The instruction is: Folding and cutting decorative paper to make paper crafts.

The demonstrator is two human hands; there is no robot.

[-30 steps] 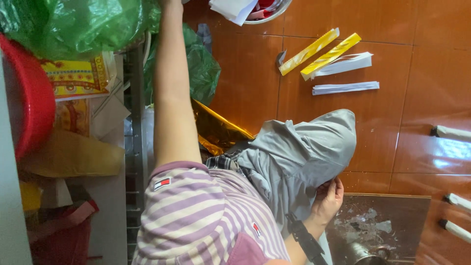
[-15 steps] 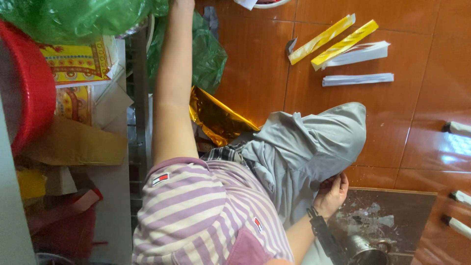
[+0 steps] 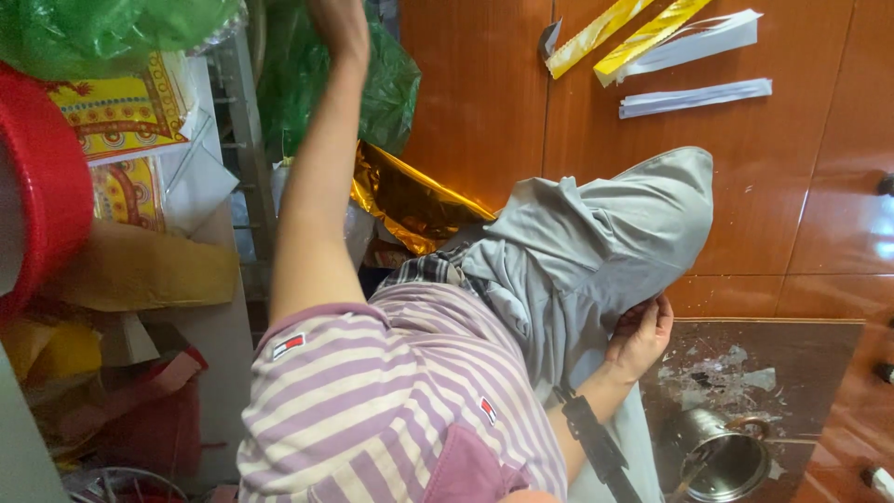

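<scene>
My left arm stretches up the frame. My left hand (image 3: 341,24) is at the top edge against a green plastic bag (image 3: 377,79), with its fingers partly cut off. My right hand (image 3: 639,337) has a dark watch strap (image 3: 590,440) on the wrist. It rests at the hem of my grey trouser leg (image 3: 605,233), fingers curled into the cloth. I wear a purple and white striped shirt (image 3: 391,401). A crumpled gold foil sheet (image 3: 410,200) lies between the bag and my knee.
Shelves on the left hold a red basin (image 3: 37,205), yellow and red printed packs (image 3: 126,112) and brown paper. Yellow and white paper strips (image 3: 652,42) lie on the orange tiled floor (image 3: 484,102). A metal cup (image 3: 726,456) stands on a dark scuffed board (image 3: 801,373).
My left hand has come down into view at the top edge. The view has shifted, so the paper strips sit higher and the metal cup shows more. My right hand stays at the knee.
</scene>
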